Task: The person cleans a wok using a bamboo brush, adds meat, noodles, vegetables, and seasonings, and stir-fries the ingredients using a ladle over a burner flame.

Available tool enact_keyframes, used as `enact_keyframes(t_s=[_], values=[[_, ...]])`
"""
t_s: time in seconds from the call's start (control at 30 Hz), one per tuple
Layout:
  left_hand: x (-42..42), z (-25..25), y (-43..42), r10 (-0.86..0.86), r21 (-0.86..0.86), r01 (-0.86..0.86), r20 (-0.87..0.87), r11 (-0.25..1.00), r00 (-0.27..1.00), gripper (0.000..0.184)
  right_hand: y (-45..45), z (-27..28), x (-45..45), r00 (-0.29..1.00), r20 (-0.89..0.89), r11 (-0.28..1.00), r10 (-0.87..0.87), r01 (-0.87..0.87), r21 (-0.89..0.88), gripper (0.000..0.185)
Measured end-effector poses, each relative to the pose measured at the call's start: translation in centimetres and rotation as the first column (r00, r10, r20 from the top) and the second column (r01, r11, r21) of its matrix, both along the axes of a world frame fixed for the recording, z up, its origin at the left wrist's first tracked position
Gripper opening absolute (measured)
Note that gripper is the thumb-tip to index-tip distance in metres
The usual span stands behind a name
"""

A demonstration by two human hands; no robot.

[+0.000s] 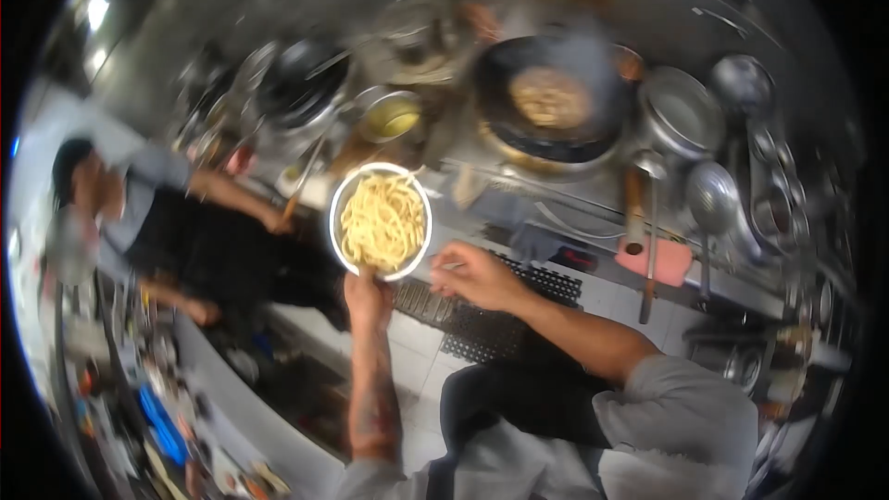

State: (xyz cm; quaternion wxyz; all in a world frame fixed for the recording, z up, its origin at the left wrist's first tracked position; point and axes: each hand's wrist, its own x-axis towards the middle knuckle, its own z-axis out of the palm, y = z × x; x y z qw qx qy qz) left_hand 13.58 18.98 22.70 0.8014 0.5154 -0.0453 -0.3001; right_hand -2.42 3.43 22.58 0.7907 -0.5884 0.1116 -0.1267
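A white-rimmed bowl [429, 213] full of thick yellow noodles [381, 222] is held up over the counter's front edge. My left hand [368, 298] grips its near rim from below, thumb on top. Just right of the bowl, apart from it, my right hand [477, 276] has its fingers curled in; whether anything small is between them cannot be seen. Beyond it, a black wok [495, 93] sits on the burner with browned pieces of food [551, 97] in it and smoke rising.
A metal pot of yellow liquid [391, 118] stands behind the bowl. Right of the wok are a round pan [683, 111], a ladle [651, 167], a skimmer [712, 196] and a pink cloth [656, 261]. A co-worker [185, 213] stands at left, holding a wooden handle [294, 199] by another wok [301, 83].
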Motion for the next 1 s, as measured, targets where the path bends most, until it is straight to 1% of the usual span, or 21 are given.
enact_keyframes(t_s=[0.07,0.1,0.13,0.17,0.2,0.23,0.27,0.3,0.33,0.4,0.47,0.5,0.53,0.6,0.73,0.8,0.87,0.9,0.93,0.97,1.0], values=[[2.3,1.4,-11.0,-0.161,0.124,0.159,0.007,0.979,0.987,0.040,-8.9,-2.3,-5.9,0.991,0.058,0.990,-0.117,0.121,-0.066,0.022],[3.7,1.2,-16.5,-0.272,0.117,0.268,0.020,0.956,0.962,0.041,-12.6,-2.7,-9.2,0.970,-0.050,0.971,-0.239,0.237,-0.036,0.021],[5.0,0.5,-22.1,-0.315,0.103,0.309,0.046,0.945,0.948,0.040,-15.7,-4.2,-12.9,0.916,-0.029,0.912,-0.400,0.394,-0.117,0.020],[7.8,-0.5,-26.9,-0.519,0.457,0.369,0.262,0.809,0.814,0.039,-18.3,-5.1,-16.4,0.839,-0.132,0.849,-0.528,0.517,-0.109,0.018],[9.3,-2.1,-31.6,-0.644,0.507,0.404,0.523,0.761,0.558,0.040,-19.9,-5.2,-19.7,0.764,-0.192,0.788,-0.616,0.598,-0.145,0.017],[9.3,-2.4,-36.9,-0.587,0.452,0.429,0.301,0.782,0.752,0.038,-21.3,-5.8,-23.2,0.678,-0.246,0.721,-0.692,0.669,-0.183,0.016],[8.3,-2.6,-41.0,-0.594,0.475,0.397,0.395,0.785,0.701,0.040,-22.3,-8.2,-26.6,0.592,-0.219,0.630,-0.776,0.714,-0.304,0.015],[7.7,-3.6,-44.9,-0.622,0.583,0.279,0.547,0.763,0.560,0.051,-22.8,-10.7,-29.6,0.500,-0.176,0.524,-0.848,0.742,-0.418,0.014],[9.9,-9.0,-48.7,-0.543,0.533,-0.164,0.839,0.830,-0.023,0.066,-22.9,-11.3,-32.1,0.483,-0.221,0.530,-0.847,0.749,-0.398,0.013],[6.7,-7.8,-53.8,-0.768,0.745,-0.299,0.638,0.597,0.055,0.079,-22.0,-12.6,-35.2,0.460,-0.268,0.531,-0.846,0.761,-0.373,0.012],[4.5,-6.3,-56.2,-0.794,0.739,-0.379,0.608,0.557,0.019,0.081,-20.8,-14.1,-36.8,0.387,-0.374,0.478,-0.843,0.858,-0.188,0.012],[3.9,-5.5,-56.9,-0.816,0.723,-0.460,0.577,0.515,-0.008,0.084,-20.4,-14.3,-36.9,0.384,-0.376,0.475,-0.843,0.859,-0.188,0.012],[3.9,-4.9,-57.3,-0.818,0.725,-0.459,0.576,0.513,-0.005,0.084,-19.9,-14.2,-36.8,0.372,-0.406,0.463,-0.835,0.873,-0.152,0.012],[4.7,-3.2,-57.1,-0.789,0.648,-0.470,0.577,0.599,-0.211,0.085,-19.9,-14.4,-35.8,0.373,-0.437,0.462,-0.819,0.879,-0.116,0.013],[4.0,1.7,-51.5,-0.665,0.500,-0.483,0.698,0.719,-0.267,0.087,-21.5,-13.6,-31.7,0.482,-0.291,0.549,-0.827,0.803,-0.231,0.018],[4.2,2.5,-46.7,-0.517,0.403,-0.441,0.837,0.802,-0.177,0.090,-22.5,-11.9,-28.1,0.581,-0.226,0.624,-0.782,0.721,-0.302,0.019],[3.5,3.6,-39.5,-0.335,0.378,-0.407,0.926,0.832,0.174,0.074,-22.3,-8.6,-23.2,0.663,-0.297,0.716,-0.687,0.688,-0.121,0.020],[6.0,-0.6,-36.6,-0.193,0.299,-0.314,0.925,0.901,0.326,0.064,-21.0,-5.4,-20.3,0.647,-0.336,0.719,-0.684,0.674,-0.167,0.015],[8.7,-4.7,-32.7,-0.035,0.173,-0.258,0.886,0.951,0.463,0.057,-20.5,-6.0,-18.4,0.720,-0.313,0.783,-0.619,0.598,-0.173,0.015],[6.6,-2.0,-26.4,-0.199,0.501,-0.209,0.643,0.840,0.739,0.040,-20.2,-7.6,-17.0,0.781,-0.297,0.836,-0.549,0.510,-0.205,0.014],[7.5,-4.5,-20.4,-0.329,0.688,0.007,0.338,0.726,0.882,0.034,-19.1,-8.6,-15.1,0.842,-0.283,0.883,-0.460,0.402,-0.241,0.013]])
